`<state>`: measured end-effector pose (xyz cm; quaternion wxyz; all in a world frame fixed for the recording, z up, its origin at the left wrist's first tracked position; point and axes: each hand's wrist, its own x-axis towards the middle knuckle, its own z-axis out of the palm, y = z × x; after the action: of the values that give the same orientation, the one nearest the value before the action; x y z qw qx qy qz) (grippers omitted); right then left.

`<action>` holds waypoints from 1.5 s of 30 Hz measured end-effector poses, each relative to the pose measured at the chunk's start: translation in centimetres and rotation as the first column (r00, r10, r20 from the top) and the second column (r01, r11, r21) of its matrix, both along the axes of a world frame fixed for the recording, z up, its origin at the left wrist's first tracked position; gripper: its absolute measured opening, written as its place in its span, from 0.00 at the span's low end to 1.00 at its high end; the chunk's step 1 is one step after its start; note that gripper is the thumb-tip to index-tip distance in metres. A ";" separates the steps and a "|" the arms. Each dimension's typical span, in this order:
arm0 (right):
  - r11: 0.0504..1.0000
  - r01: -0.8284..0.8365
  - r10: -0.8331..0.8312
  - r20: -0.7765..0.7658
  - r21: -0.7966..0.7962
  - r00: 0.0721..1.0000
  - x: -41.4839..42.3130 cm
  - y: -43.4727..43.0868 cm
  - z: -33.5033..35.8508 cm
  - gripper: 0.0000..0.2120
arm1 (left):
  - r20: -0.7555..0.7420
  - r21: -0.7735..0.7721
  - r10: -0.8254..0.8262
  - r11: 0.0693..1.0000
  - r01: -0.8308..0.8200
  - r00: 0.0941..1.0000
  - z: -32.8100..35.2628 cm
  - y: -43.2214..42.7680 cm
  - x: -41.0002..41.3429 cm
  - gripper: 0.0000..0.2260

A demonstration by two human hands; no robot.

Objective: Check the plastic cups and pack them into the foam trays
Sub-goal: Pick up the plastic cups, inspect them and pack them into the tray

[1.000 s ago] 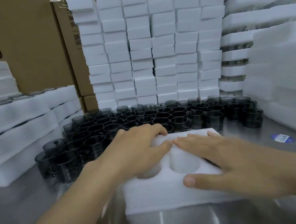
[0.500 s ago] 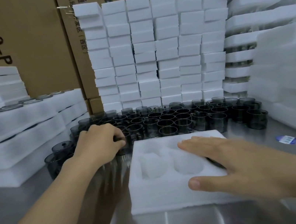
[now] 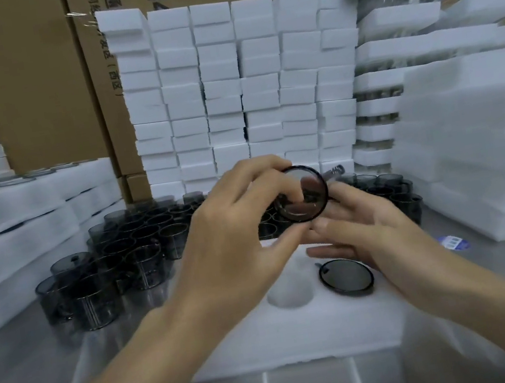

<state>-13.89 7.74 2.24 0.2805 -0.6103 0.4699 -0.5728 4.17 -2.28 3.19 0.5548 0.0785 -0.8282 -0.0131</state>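
Surrounding the raised cup (image 3: 301, 198): loose cups (image 3: 139, 239), foam stacks (image 3: 228, 89).

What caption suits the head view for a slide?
Left hand holds a dark plastic cup over the foam tray, where another cup sits.

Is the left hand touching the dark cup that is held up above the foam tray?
Touching. In the head view the left hand pinches the cup: its fingers lie on the upper rim and its thumb meets the lower rim.
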 end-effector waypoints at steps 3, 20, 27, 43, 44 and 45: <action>0.986 -0.164 0.161 0.199 0.000 0.967 -0.2 0.2 1.0 0.19 | -0.110 -0.004 -0.038 0.999 0.038 0.993 0.4 0.6 0.1 0.26; 0.972 0.221 -0.224 -0.572 -0.075 0.789 0.9 0.0 -1.3 0.06 | -0.222 0.104 -0.010 0.994 0.034 0.975 0.8 1.7 0.4 0.29; 0.835 0.336 -0.429 -0.133 -0.436 0.894 0.4 0.3 -0.6 0.36 | -0.200 0.530 -0.062 0.832 0.162 0.978 1.0 1.5 0.1 0.25; 0.893 0.268 -0.363 -0.226 -0.361 0.904 0.9 0.5 0.2 0.17 | -0.226 0.974 -0.246 -0.032 0.225 0.942 1.5 0.0 -0.1 0.31; 0.891 0.271 -0.368 -0.228 -0.365 0.902 1.0 0.5 0.2 0.17 | -0.228 0.973 -0.252 -0.035 0.227 0.940 1.5 0.0 -0.1 0.32; 0.882 0.280 -0.386 -0.241 -0.379 0.891 1.0 0.6 0.2 0.16 | -0.229 0.973 -0.256 -0.025 0.231 0.939 1.4 0.0 -0.1 0.32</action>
<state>-12.88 8.32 2.40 -0.0080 -0.6396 0.5029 -0.5813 4.07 -2.27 4.60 0.3230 0.2958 -0.5877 -0.6803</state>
